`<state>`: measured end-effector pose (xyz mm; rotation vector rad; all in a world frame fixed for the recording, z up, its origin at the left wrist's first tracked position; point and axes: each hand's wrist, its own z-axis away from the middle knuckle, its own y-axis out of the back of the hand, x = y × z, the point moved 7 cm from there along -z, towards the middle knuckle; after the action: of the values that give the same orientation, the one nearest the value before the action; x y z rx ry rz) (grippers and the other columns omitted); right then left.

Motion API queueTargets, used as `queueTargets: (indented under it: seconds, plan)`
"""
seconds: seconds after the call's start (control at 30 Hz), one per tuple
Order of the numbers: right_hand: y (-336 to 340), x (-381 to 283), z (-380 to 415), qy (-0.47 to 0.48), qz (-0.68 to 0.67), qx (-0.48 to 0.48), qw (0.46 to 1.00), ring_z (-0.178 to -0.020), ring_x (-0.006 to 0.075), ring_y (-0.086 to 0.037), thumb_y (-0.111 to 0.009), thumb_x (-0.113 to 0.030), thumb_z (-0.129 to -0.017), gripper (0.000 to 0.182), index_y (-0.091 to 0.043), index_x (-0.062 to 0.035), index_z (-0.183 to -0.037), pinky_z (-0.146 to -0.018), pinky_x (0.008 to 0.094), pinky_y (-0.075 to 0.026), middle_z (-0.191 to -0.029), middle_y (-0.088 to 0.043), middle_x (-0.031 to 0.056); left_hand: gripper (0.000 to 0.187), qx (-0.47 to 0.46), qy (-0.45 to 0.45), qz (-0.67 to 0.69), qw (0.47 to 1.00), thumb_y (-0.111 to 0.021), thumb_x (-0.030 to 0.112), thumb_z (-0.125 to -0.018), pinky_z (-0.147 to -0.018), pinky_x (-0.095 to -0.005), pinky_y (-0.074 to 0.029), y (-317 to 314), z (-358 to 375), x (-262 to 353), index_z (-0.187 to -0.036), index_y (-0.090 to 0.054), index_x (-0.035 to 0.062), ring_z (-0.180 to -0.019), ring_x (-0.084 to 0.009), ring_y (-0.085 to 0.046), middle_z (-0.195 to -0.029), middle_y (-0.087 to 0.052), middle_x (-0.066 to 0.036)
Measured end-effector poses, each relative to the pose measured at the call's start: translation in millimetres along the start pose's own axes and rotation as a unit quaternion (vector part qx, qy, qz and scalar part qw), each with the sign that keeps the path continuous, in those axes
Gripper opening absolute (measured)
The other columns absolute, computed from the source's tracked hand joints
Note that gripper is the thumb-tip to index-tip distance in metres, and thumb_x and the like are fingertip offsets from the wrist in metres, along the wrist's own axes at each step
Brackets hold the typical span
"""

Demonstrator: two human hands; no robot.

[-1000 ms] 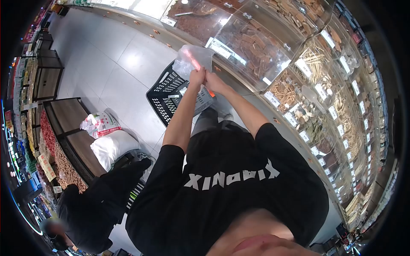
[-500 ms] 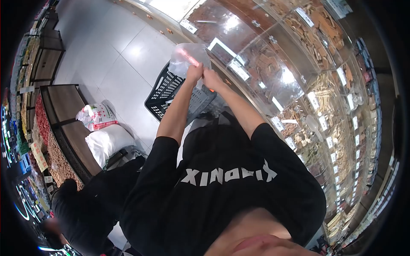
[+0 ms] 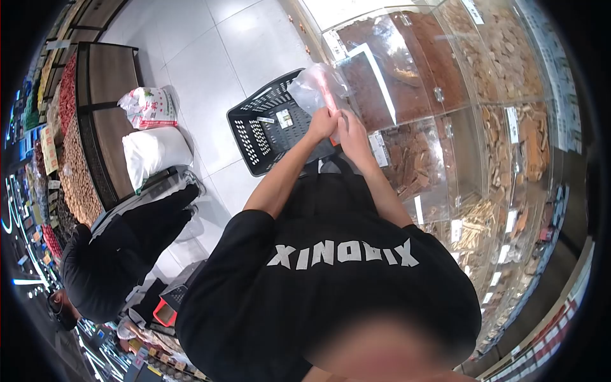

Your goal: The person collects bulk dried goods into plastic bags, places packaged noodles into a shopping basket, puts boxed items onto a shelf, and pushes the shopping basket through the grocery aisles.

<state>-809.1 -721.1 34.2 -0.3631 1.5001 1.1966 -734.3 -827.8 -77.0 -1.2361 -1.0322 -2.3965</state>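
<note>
My left hand [image 3: 323, 123] is closed on the lower end of a clear plastic bag [image 3: 310, 84] with a pink-red strip on it. Right beside it, my right hand [image 3: 352, 135] is also closed, pinching the same bag, its fingers close to the left ones. The bag hangs puffed out beyond both hands, and its contents cannot be made out. Beneath the hands and to their left is a black shopping basket [image 3: 245, 113]. Inside the basket lies a small item with a white label [image 3: 285, 119].
Clear-lidded bins [image 3: 414, 95] of dried goods run along the right. On the left, a white sack [image 3: 157, 150] and a printed sack [image 3: 149, 107] stand by a wooden display stand [image 3: 105, 71]. A person in black [image 3: 121, 254] bends at lower left. Grey tiled floor [image 3: 197, 57] lies between.
The view has shifted, showing more of the basket's inside and the person at lower left. Both hands stay together on the plastic bag.
</note>
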Motion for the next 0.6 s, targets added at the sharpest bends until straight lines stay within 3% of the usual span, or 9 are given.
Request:
queueTargets:
  seconds: [0.1, 0.2, 0.3, 0.33, 0.37, 0.43, 0.5, 0.57, 0.6]
  plan:
    - [-30.5, 38.9, -46.4, -0.101, -0.073, -0.012, 0.992, -0.133, 0.0422, -0.046, -0.041, -0.049, -0.101, 0.065, -0.045, 0.0027, -0.141, -0.107, 0.0445, -0.038, -0.139, -0.050, 0.0302, 0.050, 0.006, 0.007, 0.019, 1.000, -0.060, 0.041, -0.087, -0.079, -0.0498, -0.051, 5.7, 13.3, 1.7, -0.091, -0.065, -0.0087, -0.088, -0.0466, -0.067, -0.089, -0.068, -0.030]
    - [-74.5, 86.5, -96.3, -0.184, -0.141, -0.018, 0.973, -0.138, 0.0369, -0.043, -0.037, -0.058, -0.100, 0.077, -0.045, 0.0061, -0.141, -0.111, 0.0413, -0.034, -0.145, -0.046, 0.0280, 0.046, 0.014, 0.028, 0.016, 0.999, -0.061, 0.039, -0.085, -0.079, -0.0502, -0.051, 12.6, 20.3, 4.8, -0.092, -0.066, -0.0063, -0.088, -0.0463, -0.066, -0.088, -0.068, -0.030]
    - [-92.4, 91.4, -132.7, -0.287, -0.270, -0.064, 0.917, -0.136, 0.0337, -0.045, -0.034, -0.061, -0.099, 0.081, -0.047, 0.0082, -0.139, -0.109, 0.0406, -0.037, -0.145, -0.047, 0.0270, 0.041, 0.013, 0.048, -0.021, 0.999, -0.061, 0.034, -0.085, -0.074, -0.0470, -0.052, 14.9, 24.2, -0.6, -0.092, -0.065, -0.0057, -0.081, -0.0415, -0.068, -0.082, -0.068, -0.027]
    - [-97.4, 101.7, -143.1, -0.288, -0.265, -0.064, 0.918, -0.132, 0.0320, -0.049, -0.034, -0.059, -0.099, 0.079, -0.047, 0.0079, -0.139, -0.107, 0.0402, -0.040, -0.143, -0.049, 0.0262, 0.039, 0.018, 0.046, -0.011, 0.999, -0.061, 0.033, -0.084, -0.074, -0.0474, -0.052, 14.9, 24.4, 2.3, -0.091, -0.064, -0.0049, -0.081, -0.0420, -0.068, -0.081, -0.067, -0.027]
    - [-110.2, 116.8, -150.3, -0.313, -0.293, -0.076, 0.900, -0.120, 0.0277, -0.058, -0.032, -0.057, -0.101, 0.073, -0.053, 0.0047, -0.135, -0.098, 0.0382, -0.047, -0.131, -0.059, 0.0202, 0.039, 0.017, 0.045, -0.006, 0.999, -0.060, 0.033, -0.083, -0.074, -0.0478, -0.051, 14.2, 24.5, 5.3, -0.091, -0.064, -0.0044, -0.081, -0.0424, -0.068, -0.081, -0.067, -0.027]
    - [-104.9, 85.6, -148.2, -0.361, -0.339, -0.117, 0.861, -0.104, 0.0186, -0.059, -0.033, -0.055, -0.103, 0.062, -0.058, -0.0040, -0.127, -0.092, 0.0339, -0.048, -0.116, -0.062, 0.0096, 0.038, 0.016, 0.041, 0.001, 0.999, -0.060, 0.033, -0.083, -0.075, -0.0486, -0.051, 14.4, 22.5, 6.2, -0.091, -0.064, -0.0034, -0.082, -0.0433, -0.067, -0.081, -0.067, -0.027]
    - [-117.6, 102.0, -157.1, -0.319, -0.340, -0.115, 0.877, -0.104, 0.0186, -0.058, -0.034, -0.053, -0.103, 0.059, -0.058, -0.0045, -0.128, -0.090, 0.0333, -0.048, -0.117, -0.062, 0.0088, 0.038, 0.025, 0.026, 0.012, 0.999, -0.061, 0.034, -0.082, -0.078, -0.0509, -0.051, 12.2, 20.6, 9.4, -0.092, -0.064, -0.0032, -0.086, -0.0461, -0.065, -0.084, -0.066, -0.028]
    - [-117.4, 110.5, -148.3, -0.342, -0.390, -0.122, 0.846, -0.109, 0.0204, -0.058, -0.039, -0.050, -0.103, 0.057, -0.055, -0.0038, -0.133, -0.093, 0.0353, -0.048, -0.124, -0.061, 0.0104, 0.040, 0.011, 0.033, 0.018, 0.999, -0.062, 0.035, -0.082, -0.081, -0.0523, -0.050, 16.5, 15.5, 27.4, -0.092, -0.063, -0.0039, -0.089, -0.0465, -0.064, -0.086, -0.066, -0.030]
    - [-106.8, 108.2, -146.3, -0.304, -0.316, -0.129, 0.889, -0.113, 0.0223, -0.057, -0.041, -0.049, -0.103, 0.058, -0.054, -0.0023, -0.135, -0.095, 0.0359, -0.047, -0.127, -0.059, 0.0128, 0.039, 0.012, 0.030, 0.025, 0.999, -0.061, 0.034, -0.083, -0.081, -0.0523, -0.050, 11.7, 10.7, 25.3, -0.095, -0.063, -0.0035, -0.090, -0.0463, -0.064, -0.089, -0.066, -0.030]
